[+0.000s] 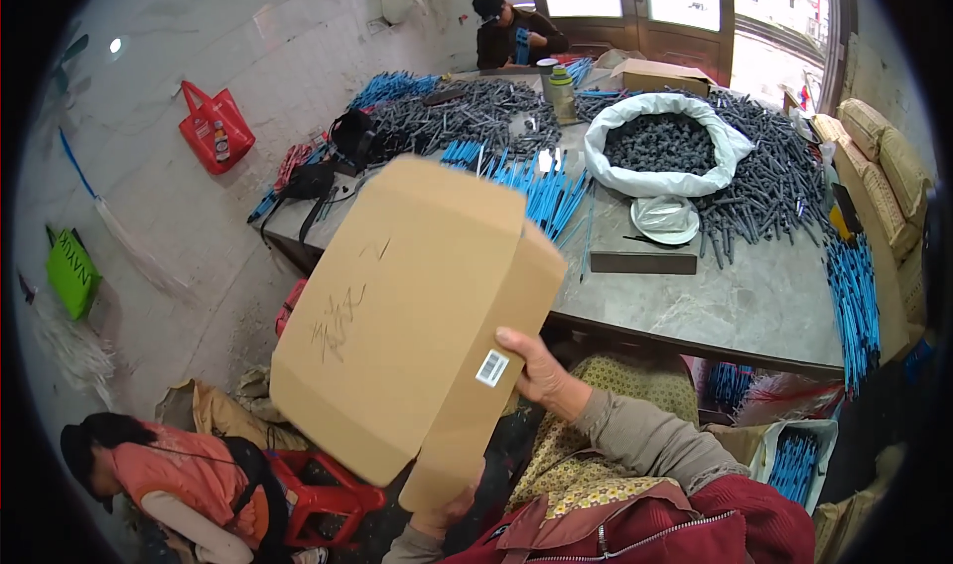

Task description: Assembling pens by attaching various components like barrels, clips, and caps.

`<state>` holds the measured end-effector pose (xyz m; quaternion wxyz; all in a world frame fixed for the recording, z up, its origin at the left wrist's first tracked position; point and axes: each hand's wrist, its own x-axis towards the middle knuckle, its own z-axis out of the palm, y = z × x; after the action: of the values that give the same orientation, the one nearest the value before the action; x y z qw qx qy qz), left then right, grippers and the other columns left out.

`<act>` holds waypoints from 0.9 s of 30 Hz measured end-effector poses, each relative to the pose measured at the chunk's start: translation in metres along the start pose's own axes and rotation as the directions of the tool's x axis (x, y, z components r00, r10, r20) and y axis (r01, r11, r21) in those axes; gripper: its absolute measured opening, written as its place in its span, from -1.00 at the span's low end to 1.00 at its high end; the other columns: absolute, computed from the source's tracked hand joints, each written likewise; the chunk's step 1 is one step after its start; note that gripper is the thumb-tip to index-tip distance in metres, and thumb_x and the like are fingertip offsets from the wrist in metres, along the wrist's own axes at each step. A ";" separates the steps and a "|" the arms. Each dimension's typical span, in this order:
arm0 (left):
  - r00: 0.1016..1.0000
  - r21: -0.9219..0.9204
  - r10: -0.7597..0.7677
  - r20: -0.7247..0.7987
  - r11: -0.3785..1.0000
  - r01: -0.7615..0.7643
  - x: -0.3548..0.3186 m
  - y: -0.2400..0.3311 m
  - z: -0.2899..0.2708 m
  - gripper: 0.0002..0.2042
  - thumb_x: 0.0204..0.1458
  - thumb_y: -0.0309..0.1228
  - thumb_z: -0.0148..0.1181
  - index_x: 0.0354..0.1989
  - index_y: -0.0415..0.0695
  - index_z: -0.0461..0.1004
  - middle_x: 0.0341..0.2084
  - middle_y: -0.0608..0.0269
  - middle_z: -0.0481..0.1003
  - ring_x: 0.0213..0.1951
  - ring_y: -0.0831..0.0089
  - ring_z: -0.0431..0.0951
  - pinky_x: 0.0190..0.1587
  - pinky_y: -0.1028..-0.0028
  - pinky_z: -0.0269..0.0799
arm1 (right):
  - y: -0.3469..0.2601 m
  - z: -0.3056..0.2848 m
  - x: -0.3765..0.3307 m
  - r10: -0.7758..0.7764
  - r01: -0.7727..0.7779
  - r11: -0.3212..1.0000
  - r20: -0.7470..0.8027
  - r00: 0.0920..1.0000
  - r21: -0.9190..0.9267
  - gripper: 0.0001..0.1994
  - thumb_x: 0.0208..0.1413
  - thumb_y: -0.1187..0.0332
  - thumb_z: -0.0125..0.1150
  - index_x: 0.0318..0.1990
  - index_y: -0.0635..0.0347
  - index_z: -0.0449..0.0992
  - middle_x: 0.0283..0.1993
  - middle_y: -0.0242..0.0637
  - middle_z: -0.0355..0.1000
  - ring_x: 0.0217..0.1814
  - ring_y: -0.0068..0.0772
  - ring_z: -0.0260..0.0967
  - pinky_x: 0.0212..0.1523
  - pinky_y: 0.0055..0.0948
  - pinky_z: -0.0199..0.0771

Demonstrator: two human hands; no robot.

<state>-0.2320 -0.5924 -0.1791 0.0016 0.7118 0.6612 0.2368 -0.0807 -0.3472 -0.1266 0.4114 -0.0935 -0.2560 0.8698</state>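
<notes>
A large brown cardboard box (pixel 402 281) is held up, tilted, in front of me, with pen marks on its broad face and a small white label on its side. My right hand (pixel 544 373) grips its right side, thumb on the outside beside the label. Low on the box, my left hand (pixel 452 509) holds the near end; the cardboard hides most of its fingers. Behind the box, bundles of blue sticks (pixel 546 192) lie on the grey table (pixel 735 301), partly covered from view.
A white sack (pixel 606 172) of dark pieces stands among heaped dark grey tubes (pixel 769 192). A dark bar (pixel 643 263) lies near the table's front edge, and a green bottle (pixel 563 97) stands farther back. One person (pixel 511 33) sits across; another (pixel 199 475) is at lower left by a red stool (pixel 333 499).
</notes>
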 end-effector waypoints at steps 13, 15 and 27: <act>0.700 -0.915 -0.703 0.129 -0.356 -0.189 -0.027 -0.053 0.002 -0.35 0.31 -0.06 0.09 0.45 -0.17 0.13 0.34 0.19 0.30 0.30 0.19 0.32 0.28 0.11 0.32 | 0.019 -0.019 -0.032 0.002 0.030 0.953 0.103 0.995 -0.301 -0.45 0.09 0.32 0.38 0.20 0.30 0.35 0.08 -0.23 0.44 0.13 -0.36 0.46 0.12 -0.29 0.53; 0.674 -0.916 -0.723 0.149 -0.358 -0.182 -0.035 -0.056 -0.001 -0.35 0.31 -0.05 0.09 0.45 -0.16 0.13 0.34 0.19 0.29 0.31 0.19 0.32 0.29 0.13 0.31 | 0.046 -0.016 -0.043 0.111 -0.098 0.985 0.086 0.990 -0.139 -0.45 0.11 0.28 0.38 0.21 0.30 0.35 0.13 -0.22 0.44 0.15 -0.37 0.46 0.14 -0.31 0.52; 0.555 -0.982 -0.815 0.167 -0.086 0.169 -0.141 -0.021 0.021 -0.44 0.33 -0.43 0.03 0.48 -0.08 0.06 0.43 0.12 0.13 0.38 0.16 0.22 0.40 0.14 0.20 | 0.127 -0.058 -0.097 0.544 -0.609 0.789 -0.371 0.752 -0.078 -0.49 0.17 0.13 0.30 0.20 0.17 0.40 0.09 -0.29 0.53 0.09 -0.32 0.55 0.10 -0.19 0.62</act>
<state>-0.2465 -0.7158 -0.2513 0.3662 0.1216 0.5463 0.7434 -0.0811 -0.4673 -0.2471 0.1471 -0.3514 -0.2254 0.8967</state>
